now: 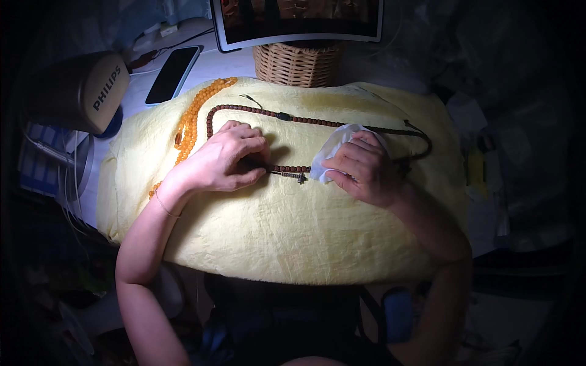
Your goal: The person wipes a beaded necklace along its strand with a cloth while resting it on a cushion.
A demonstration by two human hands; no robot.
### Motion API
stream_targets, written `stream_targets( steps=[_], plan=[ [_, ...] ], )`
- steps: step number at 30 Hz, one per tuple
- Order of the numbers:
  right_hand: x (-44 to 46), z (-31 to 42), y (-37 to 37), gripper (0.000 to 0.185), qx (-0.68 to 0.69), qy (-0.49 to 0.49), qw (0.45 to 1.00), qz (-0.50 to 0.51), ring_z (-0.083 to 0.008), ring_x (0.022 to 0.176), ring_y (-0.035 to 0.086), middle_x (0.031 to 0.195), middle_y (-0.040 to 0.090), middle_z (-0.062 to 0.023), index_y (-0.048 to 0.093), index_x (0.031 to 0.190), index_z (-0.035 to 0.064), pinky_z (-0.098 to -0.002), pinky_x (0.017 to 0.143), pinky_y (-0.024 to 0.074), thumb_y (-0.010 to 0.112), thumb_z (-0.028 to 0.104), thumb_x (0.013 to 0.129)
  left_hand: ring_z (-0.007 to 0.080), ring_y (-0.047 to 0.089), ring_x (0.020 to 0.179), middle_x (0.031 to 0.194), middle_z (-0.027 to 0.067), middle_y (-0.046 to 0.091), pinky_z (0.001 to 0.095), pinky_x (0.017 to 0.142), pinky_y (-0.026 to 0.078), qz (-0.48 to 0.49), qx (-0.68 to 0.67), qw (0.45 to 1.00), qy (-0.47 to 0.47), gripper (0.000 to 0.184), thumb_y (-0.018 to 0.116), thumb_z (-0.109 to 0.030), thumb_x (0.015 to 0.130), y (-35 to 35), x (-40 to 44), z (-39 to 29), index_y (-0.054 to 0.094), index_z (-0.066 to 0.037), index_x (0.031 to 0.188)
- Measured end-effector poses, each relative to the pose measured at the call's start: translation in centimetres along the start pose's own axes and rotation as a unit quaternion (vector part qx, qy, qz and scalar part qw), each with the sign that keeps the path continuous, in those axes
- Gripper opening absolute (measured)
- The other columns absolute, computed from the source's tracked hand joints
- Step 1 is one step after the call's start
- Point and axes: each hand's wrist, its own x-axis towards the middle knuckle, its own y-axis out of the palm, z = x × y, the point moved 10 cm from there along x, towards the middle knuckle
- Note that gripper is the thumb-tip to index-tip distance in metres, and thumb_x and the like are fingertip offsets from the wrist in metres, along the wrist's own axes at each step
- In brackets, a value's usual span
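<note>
A long loop of dark brown prayer beads point(329, 122) lies across a pale yellow cloth point(293, 238). My left hand point(229, 157) is closed on the lower left part of the loop, and its fingers hide the beads there. A soft white wipe point(332, 149) is pinched in my right hand point(363, 166), against the lower run of the beads just right of the left hand. Between the hands hangs a short strand of small beads with a dark metal end piece point(301, 178). Part of the loop under the right hand is hidden.
An orange bead strand point(194, 116) lies left of the loop. Behind are a phone point(174, 74), a wicker basket point(297, 65) and a tablet screen point(299, 21). A Philips-marked device point(91, 91) stands at the left, with cables point(76, 183) below it.
</note>
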Motion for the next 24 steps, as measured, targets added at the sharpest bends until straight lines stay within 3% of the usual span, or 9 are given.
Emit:
stream_targets(
  steps=[11,24],
  plan=[
    [0.00,-0.12,0.10,0.013,0.000,0.002,1.000,-0.004,-0.0205,0.082,0.062,0.083,0.063,-0.0024,0.069,0.083,0.0119,-0.0402,0.092,0.0437,0.075,0.021,0.077,0.0297,0.057,0.097,0.091,0.0136,0.059,0.0393,0.096,0.040,0.020,0.022,1.000,0.000,0.027,0.063,-0.015,0.066,0.11,-0.13,-0.02,0.060,-0.003,0.090],
    [0.04,0.02,0.01,0.019,0.002,-0.002,1.000,-0.010,-0.0222,0.082,0.060,0.081,0.062,-0.0029,0.072,0.090,0.0122,-0.0411,0.093,0.0428,0.077,0.017,0.073,0.0288,0.057,0.098,0.092,0.0125,0.060,0.0396,0.097,0.039,0.010,0.020,1.000,0.006,0.021,0.068,-0.016,0.076,0.24,0.00,-0.10,0.061,-0.004,0.091]
  ],
)
